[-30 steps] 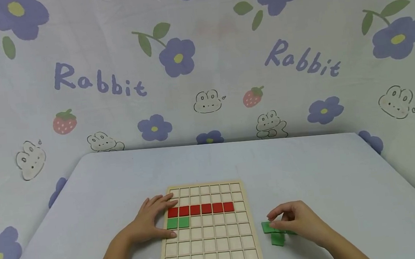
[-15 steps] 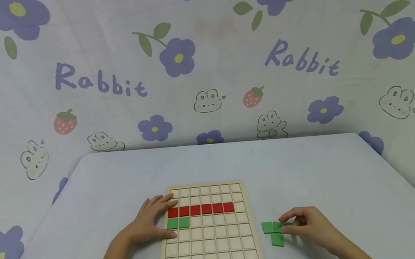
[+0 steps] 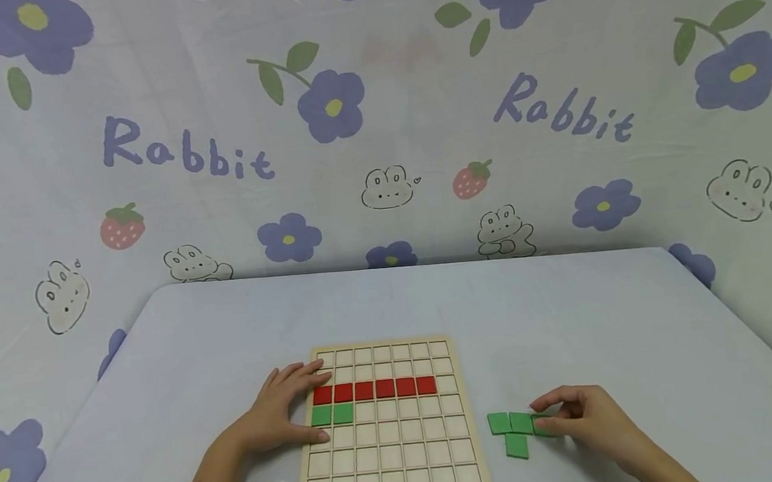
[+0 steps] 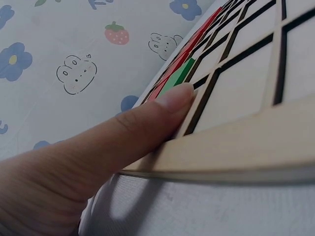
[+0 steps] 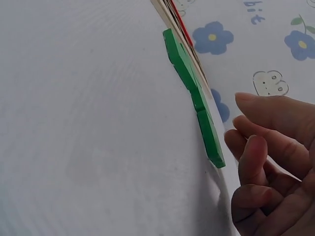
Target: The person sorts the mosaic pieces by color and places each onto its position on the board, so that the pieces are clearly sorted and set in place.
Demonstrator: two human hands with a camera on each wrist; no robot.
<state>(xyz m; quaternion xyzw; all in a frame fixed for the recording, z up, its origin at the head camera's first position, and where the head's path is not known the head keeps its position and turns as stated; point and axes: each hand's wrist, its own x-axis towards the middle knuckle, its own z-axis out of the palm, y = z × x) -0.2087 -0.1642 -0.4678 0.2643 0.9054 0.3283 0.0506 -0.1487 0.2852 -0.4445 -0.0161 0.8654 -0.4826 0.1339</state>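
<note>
- Aim for the rightmost green tile [image 5: 211,140], flat on the counter [image 3: 392,309] at the lower right of the head view, and low in the middle of the right wrist view.
- Judge the right hand [image 3: 584,423] by both views: see fingers loosely bent, with thumb and forefinger slightly apart and pinching nothing visible. Cannot tell for sure about contact; overlapping the tile from above, but seemingly just clear of it in the right wrist view.
- Take the tile by opposite edges rather than by the face; being thin and flat, probably awkward to lift straight up. Perhaps tip one edge first, then close lightly.
- Mind the other green tiles [image 3: 498,423] just to the left: two in line with the first, one below. Best to avoid dragging any along.
- Hold the gridded board [image 3: 392,456] still at the lower centre, so as not to jog the red tiles [image 3: 385,389] in one row or the two seated green tiles [image 3: 342,413] at the left of the row below.
- Steady its left edge with the left hand [image 3: 280,411]; see fingers spread and reaching over the frame, well apart from the thumb. Press gently, likely enough against sliding.
</note>
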